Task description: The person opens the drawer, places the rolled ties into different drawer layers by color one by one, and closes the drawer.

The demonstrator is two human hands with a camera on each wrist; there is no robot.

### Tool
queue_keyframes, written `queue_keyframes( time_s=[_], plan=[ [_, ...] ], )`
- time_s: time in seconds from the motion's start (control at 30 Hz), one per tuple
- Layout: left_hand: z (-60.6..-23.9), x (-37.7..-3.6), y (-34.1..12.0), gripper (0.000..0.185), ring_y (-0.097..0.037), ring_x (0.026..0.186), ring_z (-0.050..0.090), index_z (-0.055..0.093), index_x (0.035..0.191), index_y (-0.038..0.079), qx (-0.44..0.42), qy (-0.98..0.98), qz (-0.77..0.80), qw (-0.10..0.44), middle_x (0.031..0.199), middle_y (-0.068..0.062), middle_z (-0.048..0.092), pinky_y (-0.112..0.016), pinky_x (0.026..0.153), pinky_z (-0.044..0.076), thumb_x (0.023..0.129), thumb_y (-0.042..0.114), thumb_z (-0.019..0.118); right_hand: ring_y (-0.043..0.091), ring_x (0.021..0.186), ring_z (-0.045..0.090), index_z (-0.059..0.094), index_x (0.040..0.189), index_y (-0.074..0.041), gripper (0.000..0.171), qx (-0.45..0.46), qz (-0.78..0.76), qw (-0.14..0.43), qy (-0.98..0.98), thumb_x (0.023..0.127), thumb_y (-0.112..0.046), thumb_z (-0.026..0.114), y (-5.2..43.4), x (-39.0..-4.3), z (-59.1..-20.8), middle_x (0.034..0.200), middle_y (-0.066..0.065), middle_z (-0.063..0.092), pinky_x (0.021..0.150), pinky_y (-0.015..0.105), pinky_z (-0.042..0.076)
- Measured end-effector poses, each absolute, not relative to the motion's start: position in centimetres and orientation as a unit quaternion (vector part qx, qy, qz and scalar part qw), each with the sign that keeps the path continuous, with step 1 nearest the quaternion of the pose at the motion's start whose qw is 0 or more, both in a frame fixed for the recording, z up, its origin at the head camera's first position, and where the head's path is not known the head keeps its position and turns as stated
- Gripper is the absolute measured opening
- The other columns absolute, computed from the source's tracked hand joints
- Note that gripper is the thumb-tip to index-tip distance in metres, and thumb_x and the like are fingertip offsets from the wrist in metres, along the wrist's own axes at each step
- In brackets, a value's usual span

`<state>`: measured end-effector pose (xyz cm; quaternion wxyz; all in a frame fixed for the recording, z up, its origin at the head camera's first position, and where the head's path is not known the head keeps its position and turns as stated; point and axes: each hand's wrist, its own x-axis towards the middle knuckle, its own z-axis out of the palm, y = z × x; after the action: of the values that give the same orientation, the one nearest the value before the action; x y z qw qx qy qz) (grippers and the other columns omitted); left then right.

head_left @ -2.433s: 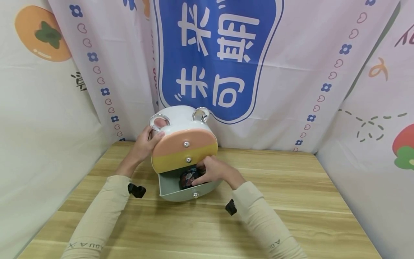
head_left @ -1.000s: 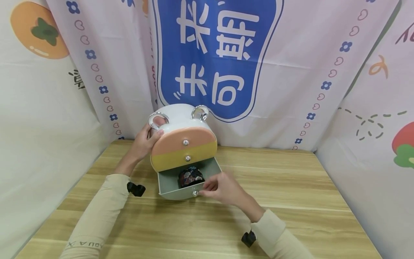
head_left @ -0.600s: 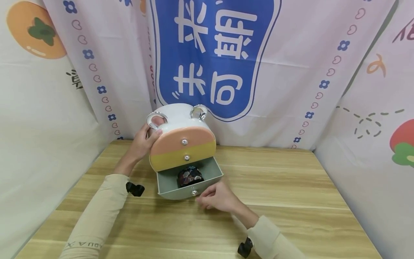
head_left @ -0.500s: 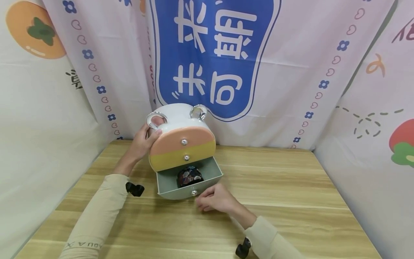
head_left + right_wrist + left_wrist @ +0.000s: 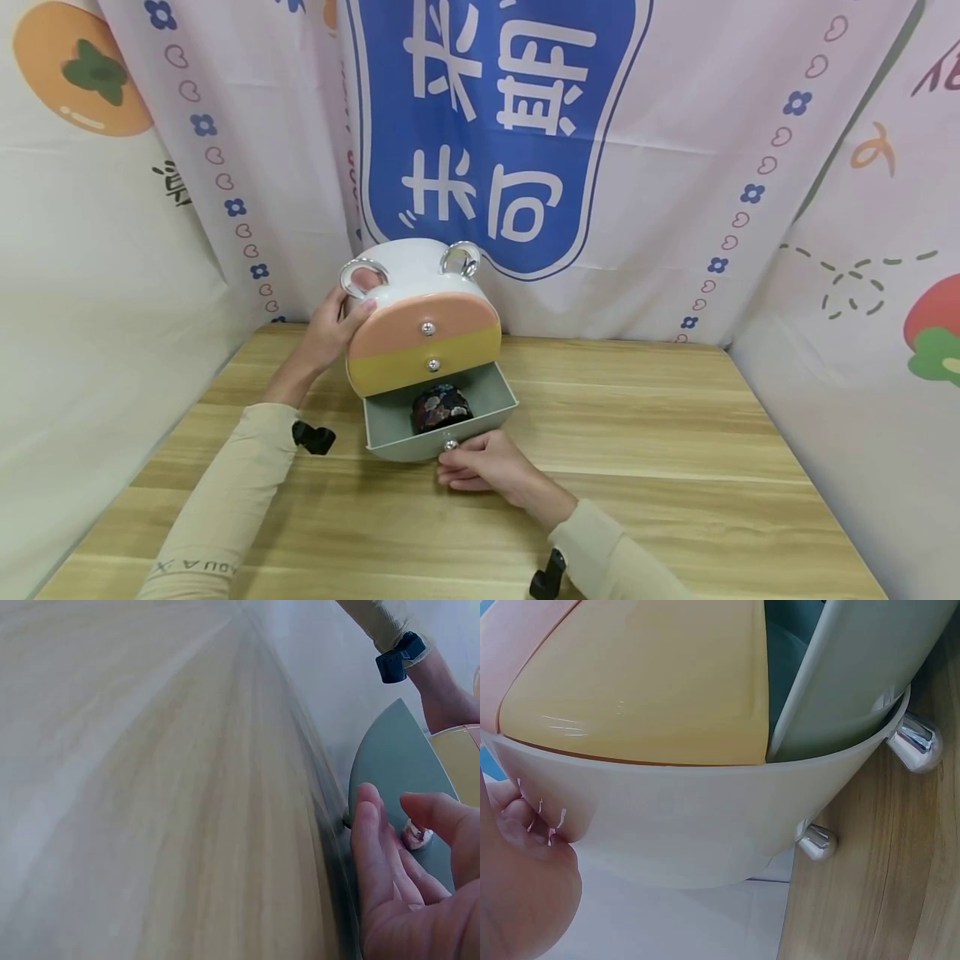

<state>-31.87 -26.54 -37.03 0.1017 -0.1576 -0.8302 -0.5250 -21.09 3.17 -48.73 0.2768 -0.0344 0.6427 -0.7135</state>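
Note:
A small white drawer cabinet [image 5: 408,262] with two ring-shaped silver ears stands on the wooden table. Its peach drawer [image 5: 393,329] and yellow drawer [image 5: 393,367] are closed. The grey-green bottom drawer [image 5: 408,450] is pulled out, and a short dark round thing with a floral pattern [image 5: 441,410] sits in it. My left hand [image 5: 330,327] grips the cabinet's upper left side, thumb toward the front and the other fingers partly hidden behind. My right hand [image 5: 495,468] is at the bottom drawer's silver knob [image 5: 415,834], which lies between thumb and fingers.
The wooden table [image 5: 660,467] extends to both sides and in front of the cabinet. A printed curtain [image 5: 652,250] hangs close behind it. The cabinet stands on silver feet [image 5: 917,742].
My right hand came out of the bottom drawer, leaving the dark floral thing inside, then moved down and left to the drawer's knob. My left hand has kept its hold on the cabinet.

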Motion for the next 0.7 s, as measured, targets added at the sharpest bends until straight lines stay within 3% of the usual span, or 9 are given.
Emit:
queue_keyframes(
  time_s=[0.7],
  plan=[
    [-37.1, -32.0, -26.4, 0.076, -0.034, 0.162, 0.023, 0.027, 0.167, 0.009, -0.162, -0.827, -0.528, 0.107, 0.173, -0.018, 0.027, -0.055, 0.134, 0.019, 0.104, 0.039, 0.058, 0.017, 0.079, 0.080, 0.077, 0.106, 0.009, 0.022, -0.030, -0.722, 0.271, 0.635, 0.093, -0.009, 0.078, 2.5, -22.1, -49.0, 0.092, 0.018, 0.082, 0.080, 0.031, 0.067]
  ],
)
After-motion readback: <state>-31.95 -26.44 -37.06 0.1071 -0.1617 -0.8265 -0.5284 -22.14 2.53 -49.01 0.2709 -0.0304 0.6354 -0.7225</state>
